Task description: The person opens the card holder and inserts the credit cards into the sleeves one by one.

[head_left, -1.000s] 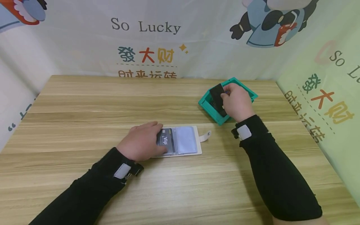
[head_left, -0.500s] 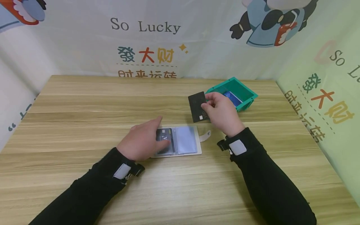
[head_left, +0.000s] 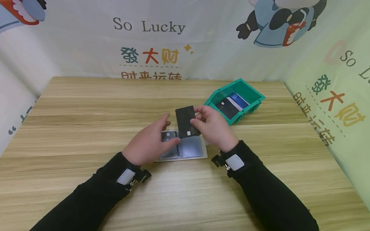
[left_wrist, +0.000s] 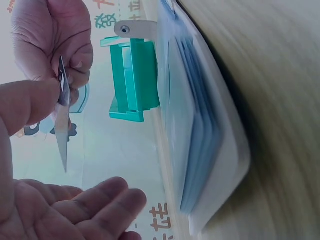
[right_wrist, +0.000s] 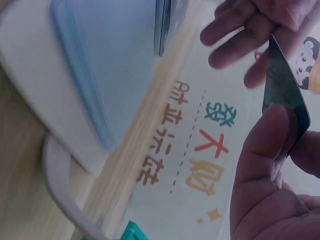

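My right hand (head_left: 215, 128) pinches a black VIP card (head_left: 185, 122) between thumb and fingers, above the open card holder (head_left: 192, 150). My left hand (head_left: 147, 141) is spread over the holder's left side, its thumb tip close to the card's lower corner; whether they touch I cannot tell. A dark card (head_left: 171, 150) sits in the holder's left clear sleeve, partly under the left hand. The right sleeve appears pale with no card showing. In the left wrist view, the holder's stacked clear pages (left_wrist: 197, 130) fan up from its white cover.
A green bin (head_left: 251, 96) stands at the back right of the wooden table (head_left: 86, 109). Inside it lie a black card (head_left: 228, 108) and a blue and white card (head_left: 240, 100). The holder's snap strap (left_wrist: 137, 29) sticks out at its right side. Printed cloth hangs around the table.
My right hand has lifted the black VIP card out of the green bin and carried it left over the card holder. My left hand's fingers have risen from the holder and spread.
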A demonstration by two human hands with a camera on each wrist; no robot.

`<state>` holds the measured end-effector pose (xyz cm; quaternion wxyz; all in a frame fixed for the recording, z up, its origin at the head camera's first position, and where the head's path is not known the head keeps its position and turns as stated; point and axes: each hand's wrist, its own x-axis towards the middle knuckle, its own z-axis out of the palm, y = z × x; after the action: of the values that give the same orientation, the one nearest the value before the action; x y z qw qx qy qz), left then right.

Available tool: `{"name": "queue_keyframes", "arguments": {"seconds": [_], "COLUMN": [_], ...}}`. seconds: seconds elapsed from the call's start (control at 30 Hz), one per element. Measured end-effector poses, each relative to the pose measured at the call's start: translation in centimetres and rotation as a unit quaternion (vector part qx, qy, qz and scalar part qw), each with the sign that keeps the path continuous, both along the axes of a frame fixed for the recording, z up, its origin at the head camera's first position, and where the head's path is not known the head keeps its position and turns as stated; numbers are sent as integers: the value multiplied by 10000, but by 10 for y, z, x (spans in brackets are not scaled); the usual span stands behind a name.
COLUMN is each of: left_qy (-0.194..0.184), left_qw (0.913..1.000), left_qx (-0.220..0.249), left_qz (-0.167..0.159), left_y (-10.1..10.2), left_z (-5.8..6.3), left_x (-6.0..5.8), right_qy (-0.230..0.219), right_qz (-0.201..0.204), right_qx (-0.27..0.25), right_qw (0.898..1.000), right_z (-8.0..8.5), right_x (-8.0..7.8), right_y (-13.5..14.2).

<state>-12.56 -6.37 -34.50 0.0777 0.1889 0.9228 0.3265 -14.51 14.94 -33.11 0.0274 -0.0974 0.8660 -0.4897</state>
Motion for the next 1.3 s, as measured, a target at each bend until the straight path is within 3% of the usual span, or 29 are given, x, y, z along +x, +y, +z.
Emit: {"name": "queue_keyframes", "arguments": {"seconds": [0.3, 0.57, 0.67, 0.8, 0.9, 1.03, 1.3], "left_qy": [-62, -117, -85, -28, 2, -35, -145], "left_qw": [9968, 9928, 9919, 9925, 9941, 9961, 9992], "left_qx": [790, 1174, 1247, 1197, 1052, 827, 273], "left_qz": [-38, 210, 206, 237, 281, 301, 234], "left_y": [4, 5, 5, 3, 2, 0, -2], "left_z": [0, -1, -1, 1, 2, 2, 1], "left_x": [0, -1, -1, -2, -4, -5, -5], "right_qy": [-118, -224, -176, 207, 374, 125, -154], "right_qz": [435, 523, 572, 621, 673, 1003, 1370], "right_qx": [-311, -317, -135, 790, 1732, 2719, 3677], "right_qw": [9985, 9979, 9981, 9947, 9819, 9570, 9197], "right_z": [-8, -10, -10, -7, -7, -8, -15], "right_x": [7, 9, 9, 8, 5, 3, 3], "right_y": [-10, -12, -10, -4, 3, 12, 12]}}
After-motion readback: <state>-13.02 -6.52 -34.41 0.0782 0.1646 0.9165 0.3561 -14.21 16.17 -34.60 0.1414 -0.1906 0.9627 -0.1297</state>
